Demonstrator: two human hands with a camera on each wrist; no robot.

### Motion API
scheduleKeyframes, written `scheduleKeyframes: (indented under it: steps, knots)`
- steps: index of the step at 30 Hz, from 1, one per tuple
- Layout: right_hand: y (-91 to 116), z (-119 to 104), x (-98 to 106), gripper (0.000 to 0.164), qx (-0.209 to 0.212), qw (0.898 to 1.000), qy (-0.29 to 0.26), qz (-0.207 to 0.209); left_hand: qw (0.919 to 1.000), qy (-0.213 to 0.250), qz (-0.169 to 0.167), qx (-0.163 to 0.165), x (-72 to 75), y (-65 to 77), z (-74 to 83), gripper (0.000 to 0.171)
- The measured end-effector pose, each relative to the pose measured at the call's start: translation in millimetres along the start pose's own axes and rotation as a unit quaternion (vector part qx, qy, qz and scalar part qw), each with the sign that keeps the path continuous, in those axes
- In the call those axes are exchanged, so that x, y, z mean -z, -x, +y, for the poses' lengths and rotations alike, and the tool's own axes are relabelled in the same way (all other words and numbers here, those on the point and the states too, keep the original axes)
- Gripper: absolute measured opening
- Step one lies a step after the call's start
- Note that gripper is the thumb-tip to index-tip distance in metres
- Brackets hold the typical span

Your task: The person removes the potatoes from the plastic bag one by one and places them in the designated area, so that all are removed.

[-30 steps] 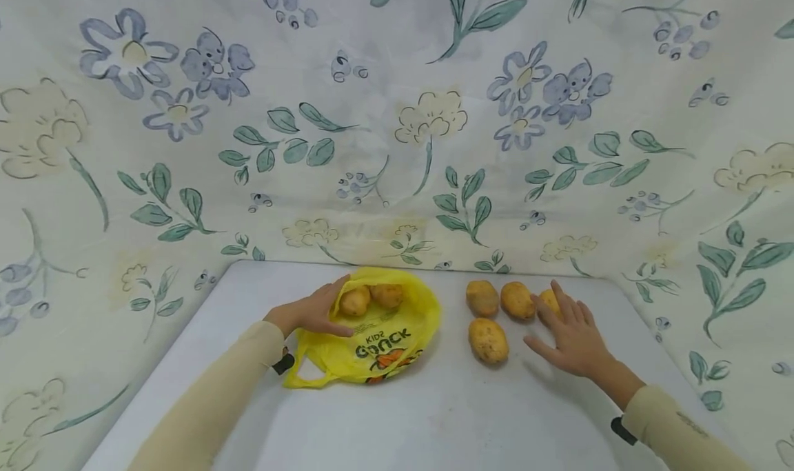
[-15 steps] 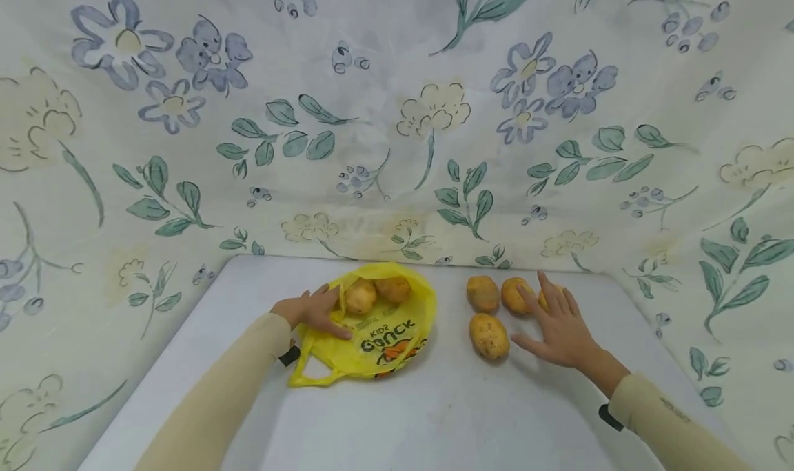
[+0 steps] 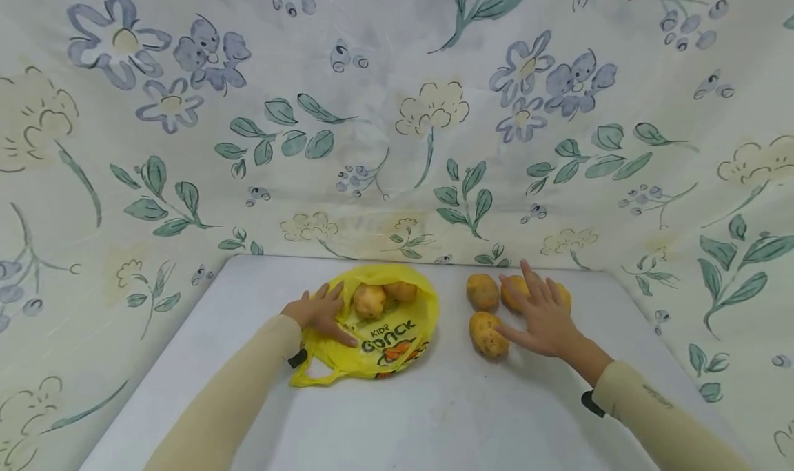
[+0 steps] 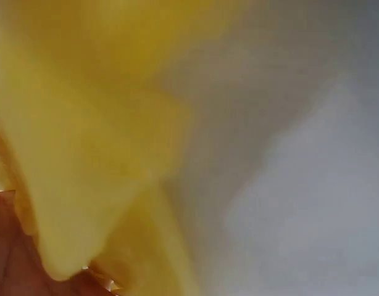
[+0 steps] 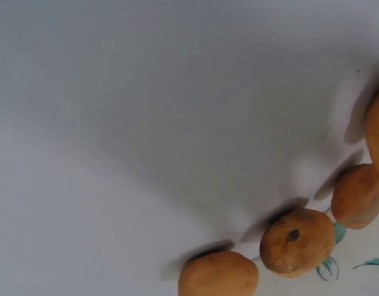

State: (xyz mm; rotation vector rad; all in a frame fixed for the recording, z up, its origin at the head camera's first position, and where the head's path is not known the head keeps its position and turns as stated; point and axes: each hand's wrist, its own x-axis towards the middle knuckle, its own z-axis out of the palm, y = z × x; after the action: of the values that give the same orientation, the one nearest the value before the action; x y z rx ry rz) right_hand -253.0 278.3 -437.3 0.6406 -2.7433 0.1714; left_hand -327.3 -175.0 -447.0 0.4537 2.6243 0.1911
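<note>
A yellow plastic bag (image 3: 347, 357) with printed lettering lies on its side, its mouth spread and two potatoes (image 3: 369, 301) inside. My left hand (image 3: 318, 315) rests on the bag's left side with fingers spread and thumb stretched over its front; close yellow film (image 4: 84, 142) fills much of the left wrist view. To the right, my right hand (image 3: 547, 325) hovers with fingers spread among several loose potatoes. Its thumb overlaps the front potato (image 3: 486, 333), and its fingers partly hide two behind. The back-left potato (image 3: 482, 292) is uncovered. Loose potatoes (image 5: 297, 242) also line the right wrist view.
Everything lies on a white table (image 3: 428, 423). A floral cloth (image 3: 397, 181) hangs right behind its far edge and along both sides. One bag handle (image 3: 316, 373) is splayed toward the front left.
My right hand has moved left over the loose potatoes, closer to the front one. My left hand has shifted slightly right against the bag, and the two potatoes inside have shifted right.
</note>
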Motion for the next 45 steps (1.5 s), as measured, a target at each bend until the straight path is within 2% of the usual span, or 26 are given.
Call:
scheduleKeyframes:
  steps: [5,12,20,28,32,34,45]
  knots:
    - [-7.9,-9.3,-1.1,0.09,0.003,1.0,0.007,-0.012,1.0,0.003,0.001,0.004,1.6,-2.6,2.6,0.117]
    - [-21.8,-27.7,-2.7,0.087,0.026,0.999,0.02,-0.005,1.0,0.002,0.0,0.002,0.9,-7.3,3.1,0.117]
    - [-41.4,-51.6,-10.3,0.088,0.042,0.998,0.017,-0.047,1.0,0.0,-0.006,0.007,1.8,-7.1,2.9,0.116]
    - [-55.7,-77.9,-16.3,0.09,0.096,0.994,0.032,-0.03,0.9999,0.01,-0.007,0.008,-0.2,-12.0,1.9,0.119]
    - [-59.3,-92.8,-16.3,0.09,0.125,0.992,0.014,-0.025,0.9999,0.005,-0.009,0.007,-2.1,-10.9,2.7,0.118]
    - [-59.8,-98.0,-16.1,0.09,0.135,0.991,0.002,-0.024,0.9999,0.002,-0.012,0.005,-3.3,-9.7,4.2,0.118]
    - [-74.7,-129.0,-24.9,0.092,0.176,0.984,0.01,-0.009,0.9999,-0.009,-0.003,0.01,-1.6,-7.8,3.4,0.117]
